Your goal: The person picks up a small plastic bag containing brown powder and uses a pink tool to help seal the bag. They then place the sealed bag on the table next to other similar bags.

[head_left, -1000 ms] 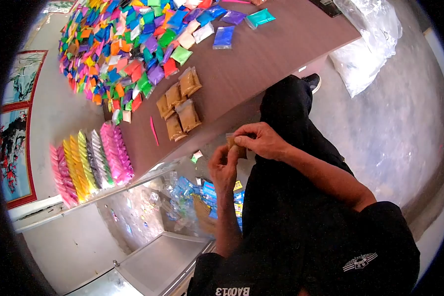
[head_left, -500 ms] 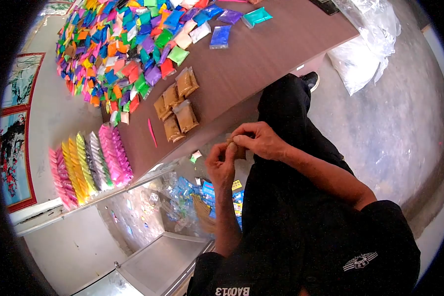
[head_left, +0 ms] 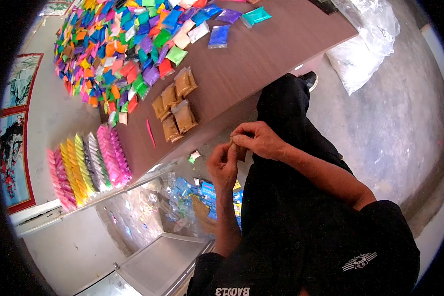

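My right hand (head_left: 262,141) and my left hand (head_left: 223,164) meet just off the table's front edge, above my lap. Thumbs and fingertips of both are pinched together on a small brown clay packet (head_left: 241,154), which is mostly hidden behind the fingers. Several similar brown packets (head_left: 184,116) in clear wrapping lie grouped on the brown table (head_left: 241,64), to the left of my hands. Beside that group lies a thin pink tool (head_left: 150,133).
A large heap of colourful packets (head_left: 118,54) covers the table's far left. Rows of twisted pink, yellow and silver packets (head_left: 86,167) stand at the left edge. A clear plastic bag (head_left: 362,54) sits on the floor at right. Litter and a broom (head_left: 202,212) are below.
Both hands stay on the brown packet, with the fingers shifting slightly and the left hand turning a little. The packets on the table have not moved.
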A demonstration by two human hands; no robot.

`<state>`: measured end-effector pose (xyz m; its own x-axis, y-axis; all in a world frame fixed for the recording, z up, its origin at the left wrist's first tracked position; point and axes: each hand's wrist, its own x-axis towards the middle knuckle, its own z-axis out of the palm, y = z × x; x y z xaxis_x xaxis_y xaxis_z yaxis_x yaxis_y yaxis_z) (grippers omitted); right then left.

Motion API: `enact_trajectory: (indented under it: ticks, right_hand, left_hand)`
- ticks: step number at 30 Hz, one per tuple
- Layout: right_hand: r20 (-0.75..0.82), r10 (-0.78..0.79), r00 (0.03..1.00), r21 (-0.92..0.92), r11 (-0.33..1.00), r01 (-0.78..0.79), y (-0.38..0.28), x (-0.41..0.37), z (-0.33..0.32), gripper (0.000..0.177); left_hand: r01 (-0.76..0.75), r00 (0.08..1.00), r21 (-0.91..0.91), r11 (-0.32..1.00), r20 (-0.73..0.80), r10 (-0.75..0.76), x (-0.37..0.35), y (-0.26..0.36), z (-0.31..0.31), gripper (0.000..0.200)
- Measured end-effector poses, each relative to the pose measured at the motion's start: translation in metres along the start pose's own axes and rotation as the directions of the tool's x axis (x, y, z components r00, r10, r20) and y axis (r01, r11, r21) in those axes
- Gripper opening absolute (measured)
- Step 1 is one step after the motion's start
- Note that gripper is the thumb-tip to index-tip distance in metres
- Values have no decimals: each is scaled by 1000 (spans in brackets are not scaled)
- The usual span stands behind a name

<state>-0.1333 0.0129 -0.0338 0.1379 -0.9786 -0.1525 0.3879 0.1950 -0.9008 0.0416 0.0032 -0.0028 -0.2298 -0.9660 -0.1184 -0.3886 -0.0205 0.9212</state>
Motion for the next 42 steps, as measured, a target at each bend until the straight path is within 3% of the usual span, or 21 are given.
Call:
enact_trajectory:
  ticks: [1,3,5,7,11,13,16,20,22,25,29,31,34,40,42]
  right_hand:
    - [4,29,1000,65,997,-29,0,-1,-1,22]
    - [-30,17,999,25,1000,-16,-2,-2,-2,22]
    - [-58,5,998,-14,1000,-5,-1,-2,-1,23]
    - [-181,-129,975,-101,989,112,4,0,2,22]
    - [-166,-152,974,-115,984,134,7,2,3,24]
    - [-50,-3,999,108,994,9,3,2,3,26]
    - [66,50,997,28,998,-52,2,5,-2,29]
    - [16,-25,1000,51,998,25,3,2,1,29]
    - [-97,-100,990,11,995,102,7,2,2,28]
    - [-115,-87,990,8,996,88,8,2,2,28]
    - [-126,-67,990,-45,997,61,7,3,2,27]
    - [-50,11,999,-34,999,-12,-1,2,2,27]
    - [17,8,1000,-2,1000,-7,-1,1,-2,24]
    - [-101,-118,988,-8,993,118,4,0,3,19]
    - [-74,-103,992,38,994,106,4,0,3,20]
  left_hand:
    - [0,1000,-1,1000,3,0,-1,5,3,17]
    - [103,993,-150,983,-39,-110,-3,13,7,20]
    - [118,992,-89,989,-30,-122,-4,12,4,21]
    - [131,991,-27,991,-24,-132,-4,8,1,23]
    - [77,997,-76,994,-3,-78,-4,4,-1,25]
    - [60,998,-70,996,11,-60,-3,3,-5,26]
    - [50,998,1,999,34,-50,-2,-3,-10,26]
    - [112,994,-71,991,27,-110,-3,3,-6,28]
    - [145,989,-126,981,15,-144,-5,3,-1,28]
    - [141,990,-178,974,6,-143,-6,-3,1,30]
    - [90,996,-138,986,15,-88,-4,-4,-2,29]
    - [73,997,-125,989,13,-72,-3,-5,-5,29]
    - [108,994,-109,988,8,-108,-2,-6,-6,28]
    - [147,988,-159,976,-18,-152,-4,1,-1,26]
    - [75,995,-188,979,-47,-86,-4,-6,-1,26]
